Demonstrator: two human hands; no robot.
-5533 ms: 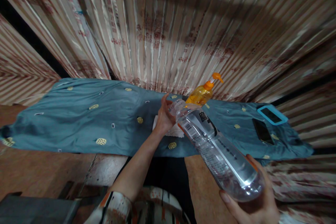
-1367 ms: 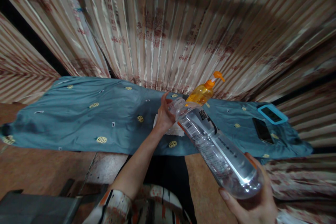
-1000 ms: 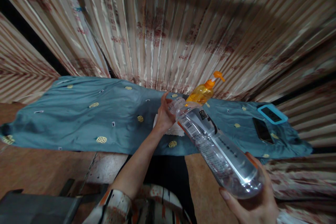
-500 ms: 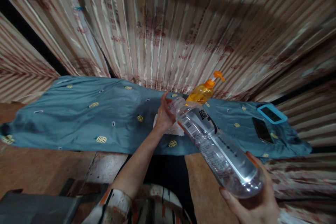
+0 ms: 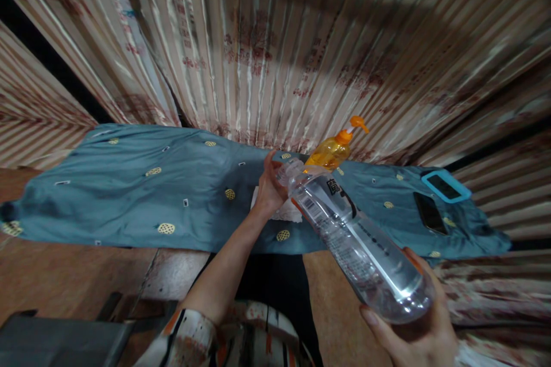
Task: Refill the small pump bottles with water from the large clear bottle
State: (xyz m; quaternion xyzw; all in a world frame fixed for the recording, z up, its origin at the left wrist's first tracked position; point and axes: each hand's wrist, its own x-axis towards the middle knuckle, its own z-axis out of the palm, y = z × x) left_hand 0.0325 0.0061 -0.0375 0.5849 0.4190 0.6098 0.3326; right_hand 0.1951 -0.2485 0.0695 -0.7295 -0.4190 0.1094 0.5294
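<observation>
My right hand (image 5: pixel 415 335) grips the base of a large clear plastic bottle (image 5: pixel 353 243), tilted with its mouth pointing away and down toward the blue cloth (image 5: pixel 142 189). My left hand (image 5: pixel 269 186) is at the bottle's mouth, fingers curled beside it above a white tissue (image 5: pixel 286 215) lying on the cloth. Whether the left hand holds anything is hidden. An orange pump bottle (image 5: pixel 333 149) stands just behind the clear bottle's neck.
The blue cloth with yellow dots covers a wooden table (image 5: pixel 64 281) set against striped curtains (image 5: pixel 275 46). A black phone (image 5: pixel 429 213) and a phone in a turquoise case (image 5: pixel 446 186) lie at the cloth's right end. A dark grey object (image 5: pixel 55 341) sits at the lower left.
</observation>
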